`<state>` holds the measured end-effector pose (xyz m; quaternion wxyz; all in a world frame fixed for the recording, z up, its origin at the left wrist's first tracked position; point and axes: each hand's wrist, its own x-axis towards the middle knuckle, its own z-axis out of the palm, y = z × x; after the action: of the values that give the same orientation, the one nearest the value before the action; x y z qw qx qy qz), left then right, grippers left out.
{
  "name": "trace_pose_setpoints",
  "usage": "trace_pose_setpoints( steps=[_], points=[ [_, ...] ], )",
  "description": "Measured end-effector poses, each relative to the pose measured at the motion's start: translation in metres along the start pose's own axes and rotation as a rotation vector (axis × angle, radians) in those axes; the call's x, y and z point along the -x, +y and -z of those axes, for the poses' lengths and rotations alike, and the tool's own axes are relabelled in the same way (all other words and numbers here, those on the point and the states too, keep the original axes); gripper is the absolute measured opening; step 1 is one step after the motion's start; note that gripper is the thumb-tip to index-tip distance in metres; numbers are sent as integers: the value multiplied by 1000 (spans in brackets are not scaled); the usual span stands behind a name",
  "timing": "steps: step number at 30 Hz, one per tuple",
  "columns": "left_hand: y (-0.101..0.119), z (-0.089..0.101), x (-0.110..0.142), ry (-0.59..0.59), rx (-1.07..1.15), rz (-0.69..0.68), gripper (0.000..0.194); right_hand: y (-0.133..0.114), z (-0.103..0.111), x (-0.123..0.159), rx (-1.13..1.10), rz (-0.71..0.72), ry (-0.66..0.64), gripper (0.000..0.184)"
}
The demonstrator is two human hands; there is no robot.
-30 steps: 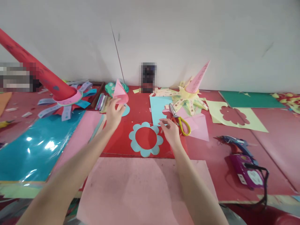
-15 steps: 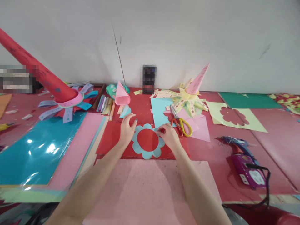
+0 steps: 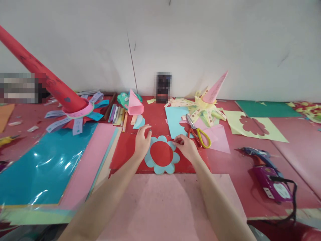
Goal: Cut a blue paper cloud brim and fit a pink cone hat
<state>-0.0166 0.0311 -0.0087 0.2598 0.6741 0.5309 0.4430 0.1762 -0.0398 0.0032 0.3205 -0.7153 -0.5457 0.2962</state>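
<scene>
A light blue paper flower ring (image 3: pixel 151 159) with scalloped petals and a large round hole lies on a red sheet (image 3: pixel 125 152). My left hand (image 3: pixel 142 140) is beside its upper left petals, fingers apart and holding nothing. At its upper right, my right hand (image 3: pixel 186 145) pinches the edge of a petal between thumb and fingers. Scissors (image 3: pixel 200 134) with one red and one yellow handle lie just beyond my right hand, partly over a cut light blue sheet (image 3: pixel 175 118). A small light blue paper piece (image 3: pixel 139 122) lies beyond my left hand.
A tall red paper cone (image 3: pixel 54 83) stands at left above a wrapped blue sheet (image 3: pixel 50 164). Behind are markers (image 3: pixel 115 113), a pink paper cone (image 3: pixel 135 104) and a yellow paper piece with a pink cone (image 3: pixel 213 90). A glue gun (image 3: pixel 258 155) and purple power strip (image 3: pixel 271 184) lie right.
The view has shifted slightly, so everything appears a little farther right and lower. Both hands stay around the flower ring, with my right hand still at its upper right petal.
</scene>
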Motion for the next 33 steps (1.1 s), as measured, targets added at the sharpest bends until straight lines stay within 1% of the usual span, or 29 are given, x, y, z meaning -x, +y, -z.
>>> trace_pose_setpoints(
  steps=[5,8,11,14,16,19,20,22,24,25,27,29,31,32,33],
  points=[
    [0,-1,0,-8,13,2,20,-7,-2,6,66,82,-5,23],
    [1,-1,0,-13,27,5,21,-9,-5,10,94,114,-52,15],
    [1,0,0,-19,29,13,22,-8,-5,11,67,127,-78,7],
    [1,0,0,-27,23,24,22,-7,-4,12,20,104,-81,15],
    [0,0,0,-28,24,26,22,-8,-2,14,31,87,-80,18],
    [-2,-1,0,-25,33,21,22,-11,-1,19,103,92,-111,5],
    [-2,-1,0,-25,35,21,22,-12,-1,20,125,94,-121,4],
    [-2,-1,-1,-25,38,24,23,-14,0,22,140,95,-137,7],
    [-2,-1,-1,-21,39,37,23,-17,2,21,109,73,-164,7],
    [-1,0,0,-15,40,46,23,-18,4,19,76,52,-196,7],
    [0,0,0,-2,45,60,24,-19,10,11,-8,-7,-314,4],
    [0,1,0,10,49,66,24,-19,18,-4,-99,-12,-419,6],
    [-1,1,0,13,53,67,24,-20,27,-26,-186,-50,-459,14],
    [-1,1,0,11,55,67,25,-21,32,-39,-237,-65,-435,19],
    [-2,0,0,7,59,68,25,-22,38,-53,-293,-61,-373,23]
  ],
)
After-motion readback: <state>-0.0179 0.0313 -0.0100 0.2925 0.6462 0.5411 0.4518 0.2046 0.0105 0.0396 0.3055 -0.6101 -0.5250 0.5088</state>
